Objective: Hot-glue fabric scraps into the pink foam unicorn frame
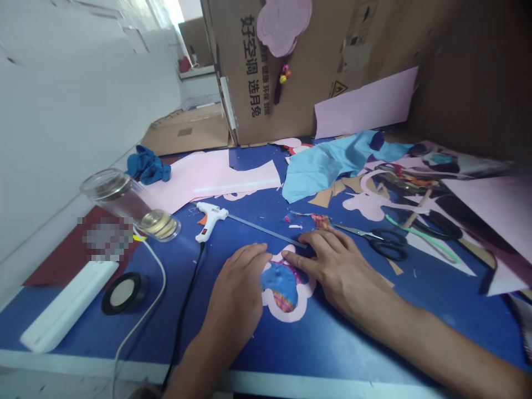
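Both hands are lying open and flat, gripping nothing, the pink flower-shaped paper cutout (291, 315) with its blue patch sitting between them, my left hand (238, 288) just beside it, my right hand (332, 266) touching its upper edge.

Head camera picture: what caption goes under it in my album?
Left hand and right hand rest on a pink cutout topped with blue fabric, glue gun and scissors nearby.
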{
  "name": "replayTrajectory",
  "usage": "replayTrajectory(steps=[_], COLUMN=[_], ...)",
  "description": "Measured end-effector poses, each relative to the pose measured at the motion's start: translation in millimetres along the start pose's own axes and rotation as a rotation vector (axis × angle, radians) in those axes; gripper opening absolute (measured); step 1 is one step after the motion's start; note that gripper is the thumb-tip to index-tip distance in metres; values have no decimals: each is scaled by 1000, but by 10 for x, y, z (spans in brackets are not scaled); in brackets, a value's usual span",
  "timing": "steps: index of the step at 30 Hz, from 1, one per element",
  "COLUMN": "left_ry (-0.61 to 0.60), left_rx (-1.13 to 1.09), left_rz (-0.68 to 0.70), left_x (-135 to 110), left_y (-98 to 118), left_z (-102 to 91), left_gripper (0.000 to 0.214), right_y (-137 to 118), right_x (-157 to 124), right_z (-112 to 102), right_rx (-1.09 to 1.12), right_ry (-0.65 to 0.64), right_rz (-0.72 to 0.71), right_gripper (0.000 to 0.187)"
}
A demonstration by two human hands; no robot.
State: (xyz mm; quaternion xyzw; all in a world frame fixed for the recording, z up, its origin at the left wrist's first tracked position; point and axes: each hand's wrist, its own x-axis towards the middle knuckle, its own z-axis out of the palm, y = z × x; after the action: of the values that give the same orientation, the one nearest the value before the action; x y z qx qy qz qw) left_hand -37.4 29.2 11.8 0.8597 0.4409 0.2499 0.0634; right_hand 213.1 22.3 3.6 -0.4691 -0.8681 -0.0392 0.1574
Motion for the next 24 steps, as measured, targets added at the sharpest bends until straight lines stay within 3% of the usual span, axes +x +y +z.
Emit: replayTrajectory(steps=[6, 10, 16, 24], left_ry=[153, 157, 155, 111], left_rx=[-42, -48, -56, -19], left_rz=[-49, -73, -47, 38], left_x=[-208, -349, -526, -517], left_y=[-49, 1, 44, 58], left_z=[-96, -97, -11, -16], left_gripper=[38, 32, 40, 43], right_y=[7, 13, 23, 23], right_x=[11, 12, 1, 17], right_z=[-22, -26, -9, 6], right_rx=[40, 53, 57, 50], right_ry=[8, 30, 33, 45], right_rz=[-13, -21, -27, -26], right_gripper=[51, 49, 48, 49])
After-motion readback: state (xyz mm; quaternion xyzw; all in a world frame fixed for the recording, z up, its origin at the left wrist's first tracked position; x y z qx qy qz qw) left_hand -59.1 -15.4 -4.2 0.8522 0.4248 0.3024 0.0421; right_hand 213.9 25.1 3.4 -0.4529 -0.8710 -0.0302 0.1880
